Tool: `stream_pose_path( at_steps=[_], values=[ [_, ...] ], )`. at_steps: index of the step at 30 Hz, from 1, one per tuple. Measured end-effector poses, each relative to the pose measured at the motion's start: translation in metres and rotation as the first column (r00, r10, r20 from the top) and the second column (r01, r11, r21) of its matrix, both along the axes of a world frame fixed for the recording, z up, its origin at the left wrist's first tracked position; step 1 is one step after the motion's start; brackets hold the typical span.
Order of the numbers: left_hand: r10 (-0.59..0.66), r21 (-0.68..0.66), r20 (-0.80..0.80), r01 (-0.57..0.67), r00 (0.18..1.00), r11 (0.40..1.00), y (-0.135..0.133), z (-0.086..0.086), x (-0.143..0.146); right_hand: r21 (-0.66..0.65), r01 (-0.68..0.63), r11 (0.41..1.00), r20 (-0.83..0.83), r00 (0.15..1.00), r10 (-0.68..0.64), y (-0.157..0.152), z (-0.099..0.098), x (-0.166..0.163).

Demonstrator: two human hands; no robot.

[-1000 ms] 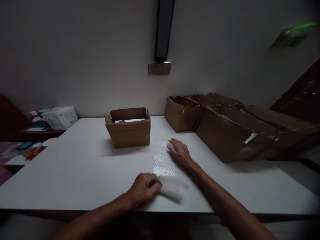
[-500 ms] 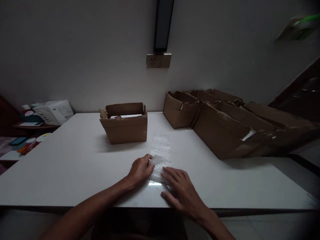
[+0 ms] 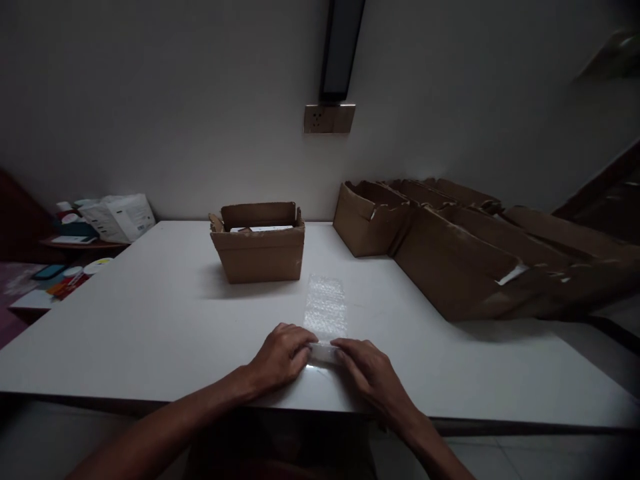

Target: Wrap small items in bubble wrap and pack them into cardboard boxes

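Observation:
A clear strip of bubble wrap [image 3: 325,303] lies on the white table [image 3: 165,333], running away from me. Its near end is folded over into a narrow roll between my hands. My left hand [image 3: 284,353] pinches the left end of this fold, fingers bent and thumb underneath. At the right end, my right hand [image 3: 367,367] grips the fold between fingers and thumb. Whether anything lies inside the fold, I cannot tell. Beyond the strip, slightly left, stands an open cardboard box [image 3: 263,257] with something white inside.
Several open cardboard boxes [image 3: 450,267] with torn rims stand along the right side. A wall socket [image 3: 329,119] sits below a dark panel [image 3: 343,50]. At the far left, a low shelf holds a white package [image 3: 120,217] and small items.
My right hand has closed onto the near end of the bubble wrap, and both hands now hold the folded edge. The loose flap has been folded down. The view has shifted slightly left.

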State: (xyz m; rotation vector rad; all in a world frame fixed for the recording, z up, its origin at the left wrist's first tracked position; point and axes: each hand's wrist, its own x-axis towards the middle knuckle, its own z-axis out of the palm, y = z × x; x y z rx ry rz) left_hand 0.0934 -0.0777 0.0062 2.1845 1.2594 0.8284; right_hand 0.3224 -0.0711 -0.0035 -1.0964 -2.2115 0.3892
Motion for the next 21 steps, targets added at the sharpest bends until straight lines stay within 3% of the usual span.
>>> stream_pose_path(
  at_steps=[2,4,6,8,11,14,17,21],
  values=[
    [0.044,-0.116,0.029,-0.041,0.999,0.992,-0.001,0.007,0.002,-0.002,0.043,0.999,-0.028,0.999,-0.043,-0.007,0.003,0.006],
    [0.094,-0.189,0.026,-0.087,0.995,0.978,0.001,0.009,0.003,0.124,0.102,0.987,-0.038,0.994,-0.098,-0.014,0.006,0.011],
    [0.122,-0.192,0.012,-0.117,0.992,0.974,0.005,0.008,0.005,0.267,0.113,0.957,-0.003,0.993,-0.116,-0.018,0.007,0.013],
    [0.13,-0.114,-0.013,-0.131,0.991,0.985,0.01,0.004,0.006,0.325,0.038,0.945,0.101,0.992,-0.075,-0.019,0.007,0.011],
    [0.131,0.078,-0.049,-0.127,0.99,0.989,0.011,-0.003,0.006,0.3,-0.065,0.952,0.243,0.97,-0.01,-0.013,0.003,0.003],
    [0.046,0.194,-0.065,-0.032,0.997,0.98,0.004,-0.006,0.003,0.276,-0.063,0.959,0.242,0.97,-0.006,-0.004,0.0,-0.003],
    [-0.093,0.174,-0.083,0.106,0.992,0.979,-0.007,-0.003,-0.004,0.209,-0.069,0.976,0.163,0.986,0.035,-0.002,-0.001,-0.003],
    [-0.078,0.031,-0.013,0.078,0.997,0.996,-0.015,0.004,-0.008,0.055,-0.079,0.995,0.065,0.995,0.075,-0.006,-0.001,0.004]
  ],
)
